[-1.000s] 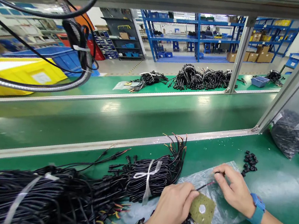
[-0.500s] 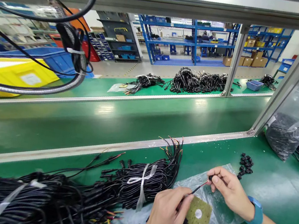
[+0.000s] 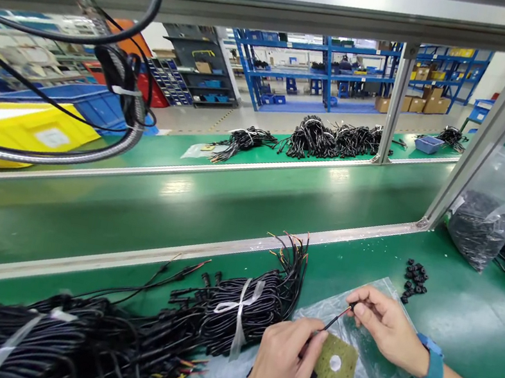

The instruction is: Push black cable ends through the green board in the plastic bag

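Glossy green bench, left hand and right hand pinching thin wire over crinkled plastic bag

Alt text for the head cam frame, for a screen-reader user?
A left hand and right hand pinch a thin wire between them above a clear plastic bag on a green bench. A yellow-green pad lies on or inside the bag; tied black cable bundles lie to the left, small black parts beyond the right hand.
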A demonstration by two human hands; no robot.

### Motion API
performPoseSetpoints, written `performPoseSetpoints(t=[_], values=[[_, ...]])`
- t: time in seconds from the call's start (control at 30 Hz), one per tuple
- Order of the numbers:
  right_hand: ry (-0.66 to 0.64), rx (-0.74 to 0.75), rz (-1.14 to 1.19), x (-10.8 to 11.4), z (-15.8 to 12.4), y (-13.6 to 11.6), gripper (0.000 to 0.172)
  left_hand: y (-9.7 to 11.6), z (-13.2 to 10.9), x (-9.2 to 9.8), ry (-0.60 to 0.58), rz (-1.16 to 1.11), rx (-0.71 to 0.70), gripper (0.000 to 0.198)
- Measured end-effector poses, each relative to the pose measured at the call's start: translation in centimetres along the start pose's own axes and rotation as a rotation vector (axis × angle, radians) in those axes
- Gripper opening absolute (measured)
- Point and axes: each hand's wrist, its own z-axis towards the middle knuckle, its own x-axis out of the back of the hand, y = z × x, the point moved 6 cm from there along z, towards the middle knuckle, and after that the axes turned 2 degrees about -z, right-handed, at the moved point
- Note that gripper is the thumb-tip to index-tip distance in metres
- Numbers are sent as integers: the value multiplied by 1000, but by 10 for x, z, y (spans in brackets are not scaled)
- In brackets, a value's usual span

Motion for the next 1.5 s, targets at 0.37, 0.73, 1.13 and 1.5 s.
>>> performPoseSetpoints(t=[0.37,0.73,1.13,1.5], values=[[-73,244,-346,-8,-3,-25,13,3,2,-1,-46,16,-1,8],[-136,303,-423,-22,-16,-19,7,7,-5,-8,-60,-26,32,11],[-171,273,-388,-32,-18,-14,9,4,-9,-17,-76,-102,161,26],[-131,332,-416,-45,-19,-9,13,-5,-8,-26,-109,-85,194,34]])
